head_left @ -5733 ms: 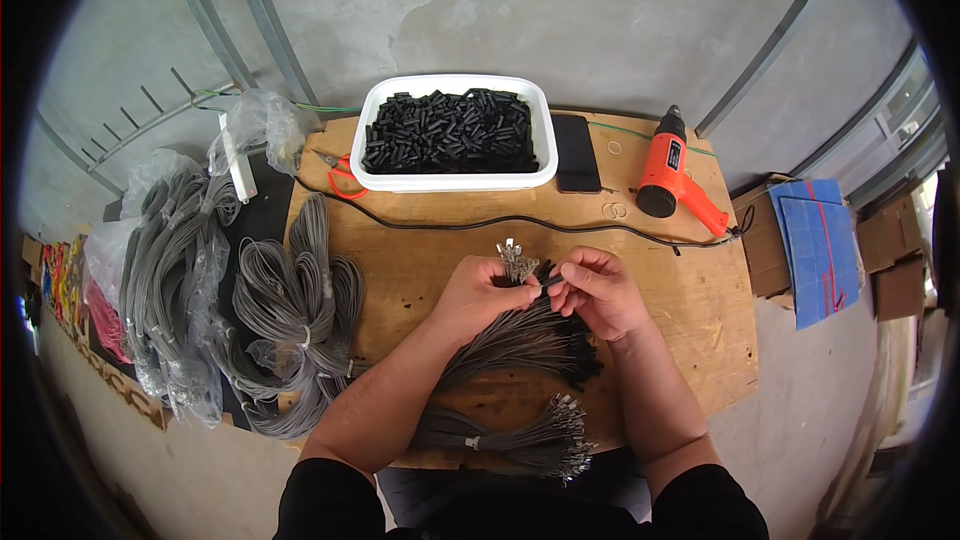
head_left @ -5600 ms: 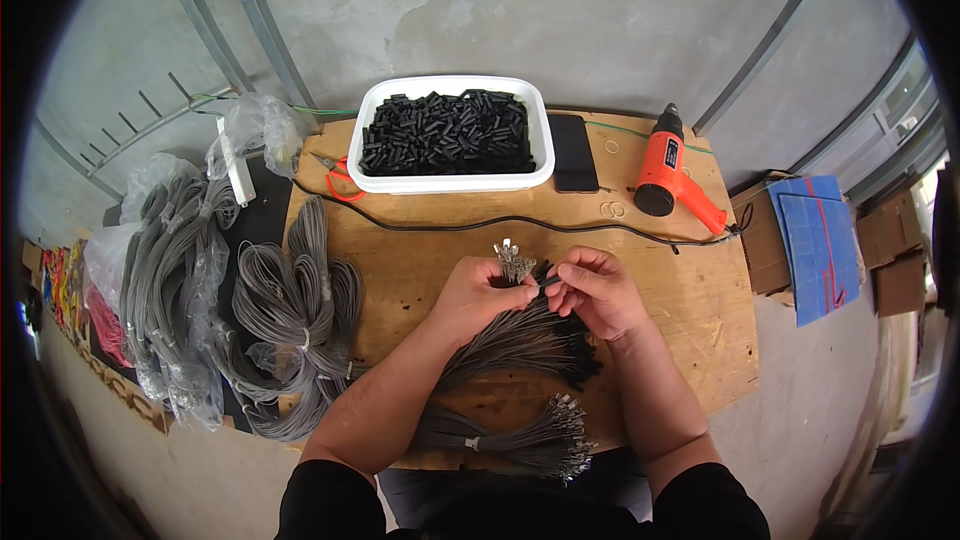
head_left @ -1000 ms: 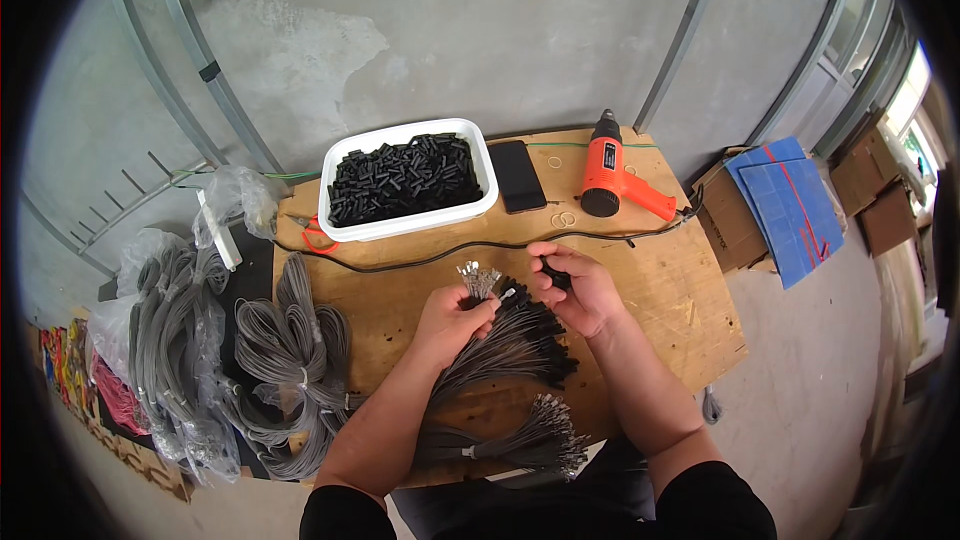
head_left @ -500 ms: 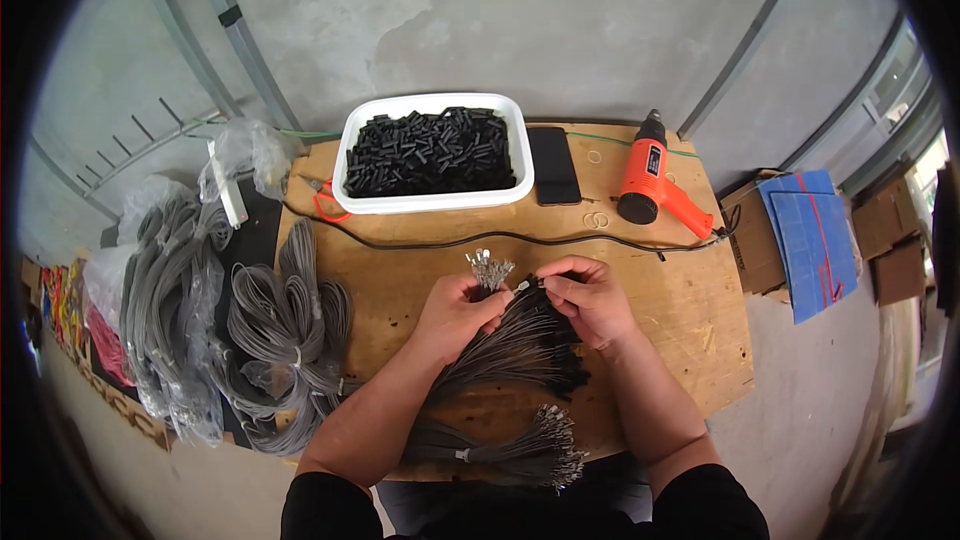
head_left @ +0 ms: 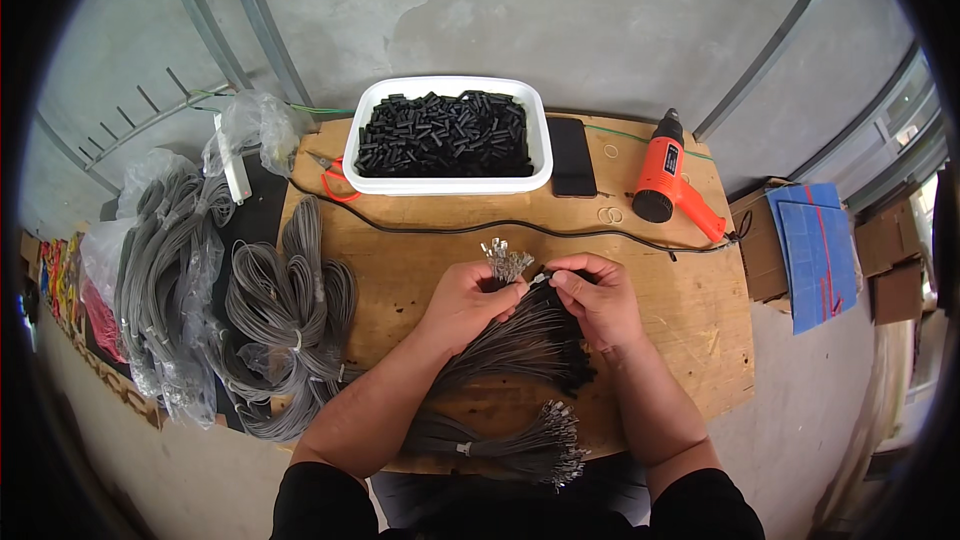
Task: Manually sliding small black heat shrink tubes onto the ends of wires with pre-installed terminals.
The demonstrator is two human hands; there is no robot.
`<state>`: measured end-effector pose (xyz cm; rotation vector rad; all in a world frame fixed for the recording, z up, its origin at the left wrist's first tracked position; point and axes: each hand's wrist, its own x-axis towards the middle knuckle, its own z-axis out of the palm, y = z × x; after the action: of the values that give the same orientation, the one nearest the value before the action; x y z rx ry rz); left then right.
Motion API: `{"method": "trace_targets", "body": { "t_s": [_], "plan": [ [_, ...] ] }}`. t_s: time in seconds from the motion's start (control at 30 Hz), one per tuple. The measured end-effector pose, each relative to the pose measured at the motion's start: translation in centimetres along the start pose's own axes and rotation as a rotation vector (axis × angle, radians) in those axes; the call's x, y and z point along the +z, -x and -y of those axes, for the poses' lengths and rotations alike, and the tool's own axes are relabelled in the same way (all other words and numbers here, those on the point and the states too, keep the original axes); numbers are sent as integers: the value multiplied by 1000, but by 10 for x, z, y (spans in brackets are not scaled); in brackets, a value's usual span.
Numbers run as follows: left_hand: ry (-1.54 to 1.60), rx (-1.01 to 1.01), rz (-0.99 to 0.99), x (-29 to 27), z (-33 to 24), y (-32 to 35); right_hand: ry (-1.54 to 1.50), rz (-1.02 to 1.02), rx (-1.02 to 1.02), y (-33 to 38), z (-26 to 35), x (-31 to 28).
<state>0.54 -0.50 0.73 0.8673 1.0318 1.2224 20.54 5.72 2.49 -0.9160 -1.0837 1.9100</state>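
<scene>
My left hand is closed around a bundle of grey wires, whose bare metal terminals stick up above the fingers. Close beside it, the thumb and forefinger of my right hand pinch what looks like a short black tube, at a single wire's metal terminal between the hands. How far the tube sits over that terminal is too small to tell. Beneath both hands, grey wires with black-covered ends fan out across the table. Nearer me lies another tied wire bundle with bare terminals.
A white tub full of short black tubes stands at the back, beside a black phone. To its right lies an orange heat gun; its black cord crosses the table. Red-handled pliers and coiled grey wires are at left.
The whole view has shifted slightly, with the tub appearing higher and farther right. Both hands keep their grips and stay close together; the terminal between them has moved slightly.
</scene>
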Motion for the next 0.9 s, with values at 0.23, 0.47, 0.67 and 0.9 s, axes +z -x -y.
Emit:
{"method": "trace_targets", "body": {
  "t_s": [0.23, 0.47, 0.67, 0.9],
  "plan": [
    [-31, 22, 7, 0, 3, 0, 41, 62, -108, 0, -3, -4],
    [-120, 38, 12, -4, 6, -2, 148, 51, -169, -2, -5, -7],
    [-123, 17, 57, -7, 5, -2, 219, 130, -261, -5, -5, -11],
    [-156, -24, 58, -5, 0, 0, 103, 93, -77, -5, -4, -13]
  ]
}}
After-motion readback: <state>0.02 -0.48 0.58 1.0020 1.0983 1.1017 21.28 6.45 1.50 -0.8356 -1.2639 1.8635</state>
